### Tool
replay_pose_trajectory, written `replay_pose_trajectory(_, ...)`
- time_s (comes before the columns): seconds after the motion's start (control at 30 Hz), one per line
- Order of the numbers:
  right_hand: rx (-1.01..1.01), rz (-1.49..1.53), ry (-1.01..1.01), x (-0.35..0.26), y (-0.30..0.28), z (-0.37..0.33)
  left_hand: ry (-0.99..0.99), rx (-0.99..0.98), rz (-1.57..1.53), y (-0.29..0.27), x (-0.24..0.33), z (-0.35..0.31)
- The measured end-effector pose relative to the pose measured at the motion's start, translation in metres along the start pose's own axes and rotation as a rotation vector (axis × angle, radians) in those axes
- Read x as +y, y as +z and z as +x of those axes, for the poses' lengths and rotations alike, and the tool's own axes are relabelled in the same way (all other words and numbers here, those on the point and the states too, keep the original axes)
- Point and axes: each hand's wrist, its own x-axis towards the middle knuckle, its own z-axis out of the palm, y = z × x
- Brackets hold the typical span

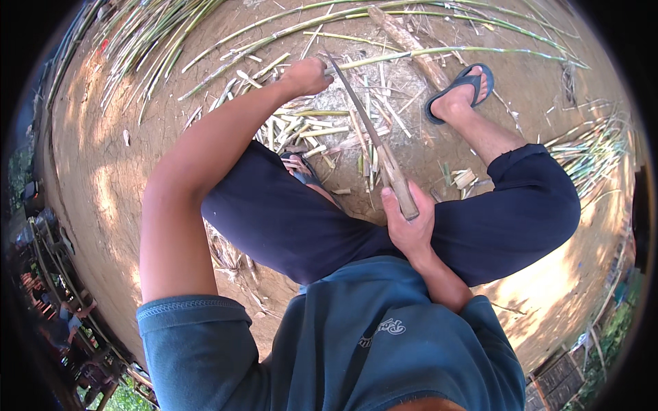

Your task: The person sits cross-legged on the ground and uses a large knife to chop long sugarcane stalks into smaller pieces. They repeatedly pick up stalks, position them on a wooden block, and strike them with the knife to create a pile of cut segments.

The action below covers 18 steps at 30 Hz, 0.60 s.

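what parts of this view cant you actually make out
Head view: left hand, fingertips curled out of sight behind the hand itself.
Head view: left foot, partly hidden by the dark trousers.
Head view: upper-left stalks, cut off by the top edge.
Head view: far-left clutter, too small and dark.

Yellowish-green stalk (473,49), light-brown handle (395,175)

Short pieces (329,131) before left foot (295,163), stalk heap (157,27) farther left

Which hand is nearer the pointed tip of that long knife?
Left: the left hand is close beside the tip, holding a green stalk; the right hand is at the other end, around the wooden handle.
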Motion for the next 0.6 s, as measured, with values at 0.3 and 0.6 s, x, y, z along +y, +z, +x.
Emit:
replay_pose_trajectory(0.3, -0.024, 0.093, 0.042, -0.009, -0.012, -0.013, -0.325, -0.068, 0.008, -0.015, 0.023, -0.001)
replay_pose_trajectory(0.6, -0.039, 0.078, 0.063, -0.004, -0.006, 0.011, -0.385, -0.014, 0.018, -0.011, 0.025, -0.004)
